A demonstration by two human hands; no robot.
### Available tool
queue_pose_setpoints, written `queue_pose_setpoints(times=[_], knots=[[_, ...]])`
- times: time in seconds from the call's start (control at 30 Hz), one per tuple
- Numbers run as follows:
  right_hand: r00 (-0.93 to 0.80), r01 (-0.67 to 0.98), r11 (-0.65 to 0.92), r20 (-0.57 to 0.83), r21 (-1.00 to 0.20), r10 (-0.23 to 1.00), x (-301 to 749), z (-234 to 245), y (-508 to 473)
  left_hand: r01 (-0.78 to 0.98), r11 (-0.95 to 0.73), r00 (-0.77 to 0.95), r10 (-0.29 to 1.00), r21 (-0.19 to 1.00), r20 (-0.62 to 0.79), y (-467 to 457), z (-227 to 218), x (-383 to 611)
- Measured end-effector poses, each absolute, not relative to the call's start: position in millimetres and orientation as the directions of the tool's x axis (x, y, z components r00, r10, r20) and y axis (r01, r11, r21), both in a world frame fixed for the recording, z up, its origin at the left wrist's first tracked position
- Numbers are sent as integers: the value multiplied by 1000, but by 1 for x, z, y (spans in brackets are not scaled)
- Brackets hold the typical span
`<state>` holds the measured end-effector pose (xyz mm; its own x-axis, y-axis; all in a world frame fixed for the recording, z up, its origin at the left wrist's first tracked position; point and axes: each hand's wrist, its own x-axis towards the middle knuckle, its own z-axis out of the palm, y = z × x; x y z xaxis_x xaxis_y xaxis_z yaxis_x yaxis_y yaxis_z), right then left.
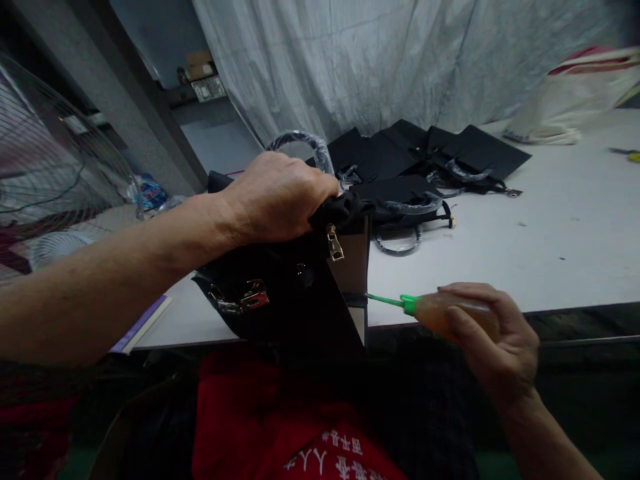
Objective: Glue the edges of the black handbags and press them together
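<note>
My left hand point(285, 193) is closed on the top of a black handbag point(280, 293), which hangs over the table's near edge. Metal fittings and a gold zipper pull show on the bag, and a plastic-wrapped handle stands up behind my hand. In my right hand point(500, 347) is a squeeze bottle point(450, 313) of amber liquid with a long green nozzle, my fingers wrapped round it. The nozzle's tip points left and reaches the bag's side edge, by a dark strap on its tan inner face. Whether the tip touches cannot be made out.
More black bag pieces point(400, 160) with plastic-wrapped handles lie on the white table point(550, 253). A cream cloth bundle point(565, 100) sits at the back right, near a yellow-handled tool point(633, 157). A wire fan guard point(55, 140) stands at left; a grey curtain point(350, 60) hangs behind.
</note>
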<state>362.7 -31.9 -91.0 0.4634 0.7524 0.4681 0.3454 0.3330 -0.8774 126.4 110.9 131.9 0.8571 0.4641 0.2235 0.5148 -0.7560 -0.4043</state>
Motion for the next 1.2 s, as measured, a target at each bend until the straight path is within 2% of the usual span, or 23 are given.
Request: queue_pose_setpoints(times=[0.07, 0.23, 0.37, 0.47, 0.6, 0.77, 0.93, 1.07, 1.2], knots=[[462, 364, 315, 464, -876, 756, 363, -93, -30, 519, -757, 855, 463, -397, 234, 111, 124, 133], [413, 433, 300, 483, -850, 772, 366, -99, -28, 519, -807, 845, 433, -282, 314, 109, 107, 141], [377, 449, 349, 529, -823, 760, 366, -98, -23, 505, -814, 846, 401, -288, 351, 106, 101, 141], [346, 461, 385, 561, -800, 752, 364, -96, -11, 489, -805, 858, 375, -335, 352, 105, 99, 142], [264, 484, 417, 583, -769, 769, 368, -99, 10, 420, -773, 903, 303, -476, 305, 105, 95, 147], [116, 468, 408, 512, -784, 851, 380, -98, 23, 328, -717, 941, 194, -615, 275, 105, 90, 150], [128, 489, 452, 573, -747, 809, 385, -88, 28, 309, -688, 948, 162, -657, 275, 105, 89, 152], [10, 506, 431, 504, -747, 863, 387, -83, 35, 303, -684, 951, 172, -663, 257, 105, 88, 153], [41, 480, 435, 514, -762, 857, 388, -78, 37, 299, -693, 950, 149, -656, 275, 104, 87, 154]])
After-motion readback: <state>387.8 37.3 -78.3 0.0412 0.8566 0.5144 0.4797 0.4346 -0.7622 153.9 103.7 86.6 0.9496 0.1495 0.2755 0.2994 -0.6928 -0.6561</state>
